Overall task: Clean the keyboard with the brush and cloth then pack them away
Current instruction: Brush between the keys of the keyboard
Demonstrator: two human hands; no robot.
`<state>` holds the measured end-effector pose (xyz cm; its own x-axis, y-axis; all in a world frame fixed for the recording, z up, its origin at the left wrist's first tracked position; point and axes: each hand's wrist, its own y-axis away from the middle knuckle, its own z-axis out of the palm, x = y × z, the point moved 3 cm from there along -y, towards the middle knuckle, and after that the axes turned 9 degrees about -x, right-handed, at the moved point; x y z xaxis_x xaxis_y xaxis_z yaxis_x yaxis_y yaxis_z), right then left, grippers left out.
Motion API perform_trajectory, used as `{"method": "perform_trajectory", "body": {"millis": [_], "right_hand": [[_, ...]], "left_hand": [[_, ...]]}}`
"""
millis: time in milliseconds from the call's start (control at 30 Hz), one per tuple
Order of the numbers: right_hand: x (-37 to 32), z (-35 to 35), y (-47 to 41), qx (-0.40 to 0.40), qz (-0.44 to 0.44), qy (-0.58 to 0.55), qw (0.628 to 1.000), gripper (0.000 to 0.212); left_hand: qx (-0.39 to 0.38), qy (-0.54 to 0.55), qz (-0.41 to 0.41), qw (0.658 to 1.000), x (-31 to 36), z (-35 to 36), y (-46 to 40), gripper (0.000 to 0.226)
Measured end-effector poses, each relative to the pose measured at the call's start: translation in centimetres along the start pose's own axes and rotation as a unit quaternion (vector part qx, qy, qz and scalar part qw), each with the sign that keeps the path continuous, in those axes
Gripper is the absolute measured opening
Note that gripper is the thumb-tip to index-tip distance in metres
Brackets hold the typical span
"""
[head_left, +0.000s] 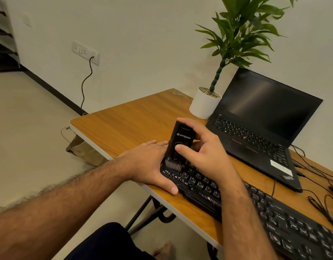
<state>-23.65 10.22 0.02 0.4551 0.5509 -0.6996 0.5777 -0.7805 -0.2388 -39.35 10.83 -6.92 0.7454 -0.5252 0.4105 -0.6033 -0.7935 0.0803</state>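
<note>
The right hand [201,154] pinches the brush [177,145] upright, bristles down on the keyboard [237,199] to sweep between keys. Just left of it, the left hand [148,162] lies spread flat, steadying the keyboard's end.

An open black laptop [259,132] with a dark screen sits far right on the wooden table [128,121]. A potted plant [206,104] in a white pot stands just left of it. Black cables [312,177] trail at the right. A wall socket [85,52] holds a plugged cord [86,81].
</note>
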Motion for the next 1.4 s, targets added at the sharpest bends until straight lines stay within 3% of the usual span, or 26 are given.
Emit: {"method": "perform_trajectory", "body": {"millis": [67, 133, 233, 433, 600, 800, 967, 1067, 1200, 1333, 1400], "right_hand": [[0.0, 0.0, 0.0, -0.025, -0.002, -0.016, 1.0, 0.06], [0.2, -0.8, 0.3, -0.039, 0.007, -0.022, 0.999, 0.058], [0.3, -1.5, 0.5, -0.014, 0.013, 0.014, 1.0, 0.059], [-0.2, -0.1, 0.1, -0.03, -0.012, -0.009, 0.999, 0.061], [0.2, -1.6, 0.6, -0.021, 0.011, 0.0, 1.0, 0.061], [-0.3, 0.1, 0.2, -0.023, -0.015, -0.025, 0.999, 0.061], [0.1, -1.2, 0.5, -0.027, -0.003, -0.057, 0.998, 0.059], [-0.2, -0.5, 0.3, -0.008, -0.02, -0.062, 0.998, 0.062], [-0.4, 0.4, 0.2, -0.05, -0.03, -0.088, 0.994, 0.061], [-0.2, -0.7, 0.5, -0.055, -0.019, -0.081, 0.995, 0.06], [-0.2, -0.7, 0.3, -0.031, -0.023, -0.062, 0.997, 0.061]], "left_hand": [[0.005, 0.001, 0.003, 1.0, 0.0, 0.0, -0.1, 0.104], [-0.002, -0.005, 0.002, 1.0, -0.3, 0.2, -0.2, 0.114], [-0.016, -0.011, -0.007, 1.0, -0.8, 0.4, -0.4, 0.124], [0.0, 0.004, -0.001, 1.0, -0.3, 0.2, -0.3, 0.106], [-0.011, -0.007, -0.003, 1.0, -0.9, 0.5, -0.5, 0.124], [0.003, 0.004, 0.006, 1.0, -0.2, 0.1, -0.3, 0.104], [-0.005, -0.001, 0.002, 1.0, -1.1, 0.6, -0.6, 0.122], [-0.006, 0.007, 0.007, 1.0, -0.6, 0.2, -0.3, 0.111], [0.01, 0.021, 0.009, 1.0, 0.1, -0.2, 0.1, 0.097], [-0.002, 0.005, 0.003, 1.0, -0.6, 0.3, -0.4, 0.12], [-0.005, 0.004, 0.002, 1.0, -0.7, 0.3, -0.3, 0.119]]}}
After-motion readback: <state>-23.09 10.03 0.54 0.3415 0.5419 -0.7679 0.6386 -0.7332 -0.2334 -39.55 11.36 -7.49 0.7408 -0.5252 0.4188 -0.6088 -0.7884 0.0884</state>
